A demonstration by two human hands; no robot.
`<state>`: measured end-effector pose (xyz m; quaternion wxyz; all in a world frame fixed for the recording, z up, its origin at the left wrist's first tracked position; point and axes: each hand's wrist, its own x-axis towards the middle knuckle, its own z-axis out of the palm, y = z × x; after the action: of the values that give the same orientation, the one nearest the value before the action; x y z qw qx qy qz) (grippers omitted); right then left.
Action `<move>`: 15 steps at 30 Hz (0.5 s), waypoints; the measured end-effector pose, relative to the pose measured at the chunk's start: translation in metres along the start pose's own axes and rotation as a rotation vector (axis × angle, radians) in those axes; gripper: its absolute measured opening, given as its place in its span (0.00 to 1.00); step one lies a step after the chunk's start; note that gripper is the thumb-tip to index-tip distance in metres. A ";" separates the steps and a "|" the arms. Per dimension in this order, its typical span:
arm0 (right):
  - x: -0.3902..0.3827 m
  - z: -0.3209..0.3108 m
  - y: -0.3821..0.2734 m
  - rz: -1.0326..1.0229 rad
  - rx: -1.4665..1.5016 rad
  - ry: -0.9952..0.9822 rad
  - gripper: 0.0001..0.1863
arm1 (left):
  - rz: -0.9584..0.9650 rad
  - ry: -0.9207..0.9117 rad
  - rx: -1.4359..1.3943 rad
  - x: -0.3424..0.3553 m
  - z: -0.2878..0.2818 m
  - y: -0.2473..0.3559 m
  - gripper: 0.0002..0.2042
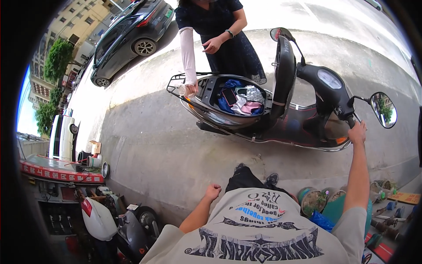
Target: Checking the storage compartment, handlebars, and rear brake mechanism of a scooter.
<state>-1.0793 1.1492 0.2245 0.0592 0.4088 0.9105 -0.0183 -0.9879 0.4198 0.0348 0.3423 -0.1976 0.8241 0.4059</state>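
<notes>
A dark scooter (307, 125) stands crosswise before me with its seat (283, 72) raised. My right hand (357, 131) grips the right handlebar (350, 119) near a round mirror (383, 110). My left hand (212, 191) hangs low beside my body, fingers loosely curled, with nothing visible in it. The open underseat compartment (215, 101) holds folded fabric (250, 99), blue material and a dark phone-like object (229, 97). Across the scooter, another person (211, 39) has one sleeved hand (191, 88) at the rear rack, by a small pale object; their other hand (212, 45) is raised.
A parked black car (123, 46) is at upper left, a white vehicle (59, 136) farther left. Scooters (99, 220), tyres and a red signboard (59, 173) fill the lower left. Potted plants (312, 202), a blue bag (321, 222) and metal parts are at lower right.
</notes>
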 end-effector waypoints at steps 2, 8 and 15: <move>-0.002 -0.003 -0.005 0.025 0.012 -0.013 0.26 | -0.015 0.033 -0.018 0.000 0.004 -0.003 0.09; 0.006 0.006 0.004 0.019 0.010 0.021 0.25 | 0.026 0.100 -0.072 0.012 0.007 0.008 0.09; 0.000 0.003 -0.001 0.039 0.032 0.053 0.23 | 0.073 0.083 -0.104 0.024 0.006 0.027 0.10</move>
<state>-1.0796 1.1487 0.2213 0.0288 0.4275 0.9033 -0.0208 -1.0182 0.4393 0.0288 0.2820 -0.2017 0.8220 0.4518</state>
